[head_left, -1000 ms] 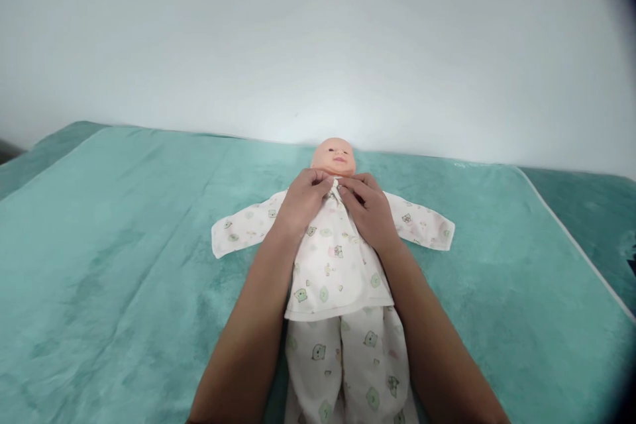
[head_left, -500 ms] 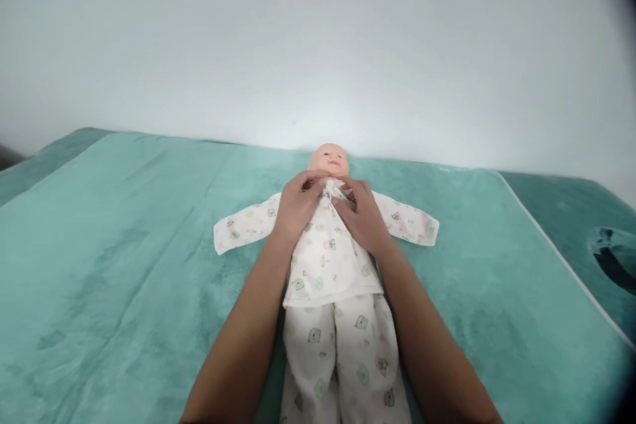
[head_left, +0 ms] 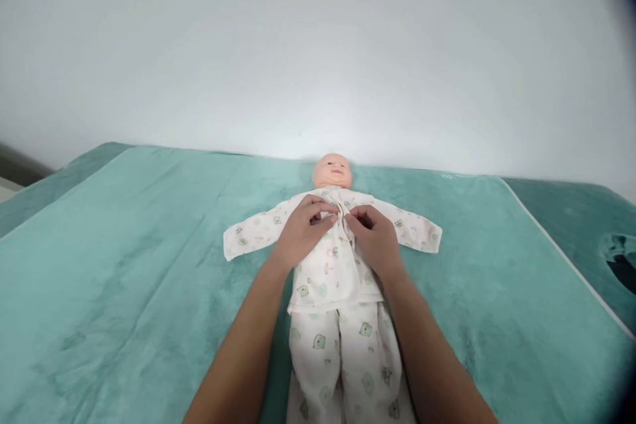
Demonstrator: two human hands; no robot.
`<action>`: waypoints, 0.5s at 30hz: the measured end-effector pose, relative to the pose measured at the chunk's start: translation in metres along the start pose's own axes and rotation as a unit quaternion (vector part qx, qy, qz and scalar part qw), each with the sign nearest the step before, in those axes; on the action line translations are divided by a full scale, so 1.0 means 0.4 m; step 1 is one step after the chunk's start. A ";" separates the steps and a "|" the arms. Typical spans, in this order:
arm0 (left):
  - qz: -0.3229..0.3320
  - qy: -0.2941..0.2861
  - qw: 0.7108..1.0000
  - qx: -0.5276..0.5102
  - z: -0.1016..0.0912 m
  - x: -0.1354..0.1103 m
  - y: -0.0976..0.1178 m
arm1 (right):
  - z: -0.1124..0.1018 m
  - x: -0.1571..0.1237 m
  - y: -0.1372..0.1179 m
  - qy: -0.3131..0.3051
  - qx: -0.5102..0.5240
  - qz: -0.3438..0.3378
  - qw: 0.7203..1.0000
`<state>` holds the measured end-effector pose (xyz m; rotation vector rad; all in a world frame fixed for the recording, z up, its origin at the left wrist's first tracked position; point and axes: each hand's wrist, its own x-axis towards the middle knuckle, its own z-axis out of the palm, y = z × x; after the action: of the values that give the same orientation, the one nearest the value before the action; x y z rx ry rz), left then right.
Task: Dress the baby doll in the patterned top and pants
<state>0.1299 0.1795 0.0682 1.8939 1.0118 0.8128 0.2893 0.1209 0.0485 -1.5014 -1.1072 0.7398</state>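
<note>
A baby doll (head_left: 332, 171) lies on its back, head at the far side, arms spread out to both sides. It wears a white long-sleeved shirt (head_left: 322, 271) with small green bear prints and matching trousers (head_left: 318, 344). My left hand (head_left: 307, 225) pinches the left edge of the shirt's front opening at the upper chest. Opposite it, my right hand (head_left: 370, 230) pinches the right edge, a small gap between the two hands. Below them the right front panel hangs partly apart at the hem. Any fastener between my fingertips is too small to make out.
A light green plush sheet (head_left: 149, 265) covers the surface, with a white-edged border at right and darker green cloth (head_left: 561, 212) beyond. A pale wall (head_left: 318, 46) rises behind the doll's head. A black printed mark (head_left: 623, 268) shows at the far right.
Both hands have moved from the collar down to the upper chest, uncovering the neckline. The front edges now part slightly between my fingers and at the hem. The view has tilted up a little.
</note>
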 end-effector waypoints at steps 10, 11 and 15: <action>-0.014 0.037 0.995 0.090 0.031 0.007 0.021 | -0.006 0.008 -0.002 -0.029 0.179 0.076 0.980; -0.014 0.041 0.994 0.096 0.031 0.006 0.025 | -0.005 0.008 0.000 -0.032 0.161 0.063 0.984; -0.002 0.044 0.993 0.110 0.033 0.006 0.027 | -0.003 0.010 0.015 -0.050 0.104 0.023 0.993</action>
<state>0.1454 0.1730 0.0721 2.0537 1.2016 0.8168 0.2935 0.1243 0.0435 -1.3281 -1.0376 0.9425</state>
